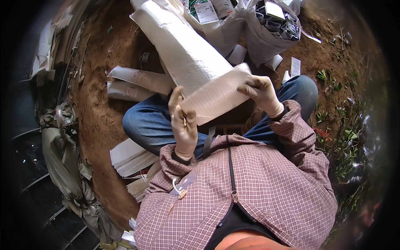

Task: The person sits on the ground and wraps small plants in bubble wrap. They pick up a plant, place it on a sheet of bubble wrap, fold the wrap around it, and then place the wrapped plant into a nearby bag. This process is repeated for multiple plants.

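A long white embossed paper sheet or sleeve (193, 53) stretches from the top of the view down to my lap, its lower end folded into a flap (215, 97). My left hand (184, 125), in a pale glove, is at the flap's left edge, fingers curled against it. On the right side, my right hand (261, 93), gloved too, pinches the flap's edge between thumb and fingers. Beneath the sheet, my legs in blue jeans are crossed.
Two white sacks (222, 37) (265, 50) full of small packets stand ahead on bare soil. Rolled white packages (137, 75) lie left of my knee, with stacked white paper (131, 156) nearer. Plants (343, 150) grow at right; grey sheeting (62, 162) runs along the left.
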{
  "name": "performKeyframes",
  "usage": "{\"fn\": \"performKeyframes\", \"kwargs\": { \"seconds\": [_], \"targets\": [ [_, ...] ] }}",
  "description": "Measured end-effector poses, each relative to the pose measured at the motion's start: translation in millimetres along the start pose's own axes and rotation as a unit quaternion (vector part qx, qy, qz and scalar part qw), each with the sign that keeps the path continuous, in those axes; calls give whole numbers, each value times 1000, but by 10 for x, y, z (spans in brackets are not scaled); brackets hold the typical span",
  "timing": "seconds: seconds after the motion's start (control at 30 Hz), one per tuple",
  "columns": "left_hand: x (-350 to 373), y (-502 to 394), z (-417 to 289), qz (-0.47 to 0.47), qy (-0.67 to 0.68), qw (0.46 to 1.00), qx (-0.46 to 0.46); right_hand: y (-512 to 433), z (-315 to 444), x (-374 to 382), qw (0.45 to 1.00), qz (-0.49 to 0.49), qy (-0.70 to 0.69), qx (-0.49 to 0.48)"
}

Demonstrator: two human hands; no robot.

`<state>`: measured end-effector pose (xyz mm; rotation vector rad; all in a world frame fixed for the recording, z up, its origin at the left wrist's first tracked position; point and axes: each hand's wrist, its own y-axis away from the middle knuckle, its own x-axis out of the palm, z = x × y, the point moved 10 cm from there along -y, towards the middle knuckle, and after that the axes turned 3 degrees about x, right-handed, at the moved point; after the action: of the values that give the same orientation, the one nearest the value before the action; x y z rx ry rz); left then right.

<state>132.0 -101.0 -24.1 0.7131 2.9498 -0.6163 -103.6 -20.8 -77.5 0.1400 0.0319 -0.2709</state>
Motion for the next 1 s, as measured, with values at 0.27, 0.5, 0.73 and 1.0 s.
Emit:
{"fn": "performKeyframes", "kwargs": {
  "seconds": [0.27,0.5,0.73,1.0],
  "targets": [
    [139,603,1296,-103,299,868,-383,-117,-113,-95,957,-184,224,8],
    [13,572,1296,-102,258,871,-406,-239,-1061,312,958,-56,-153,234],
    [230,-22,368,55,-326,942,58,-188,-1124,315,969,24,-68,238],
    [710,-531,518,324,-171,925,101,-2191,-1040,-568,983,-114,40,140]
  ]
}}
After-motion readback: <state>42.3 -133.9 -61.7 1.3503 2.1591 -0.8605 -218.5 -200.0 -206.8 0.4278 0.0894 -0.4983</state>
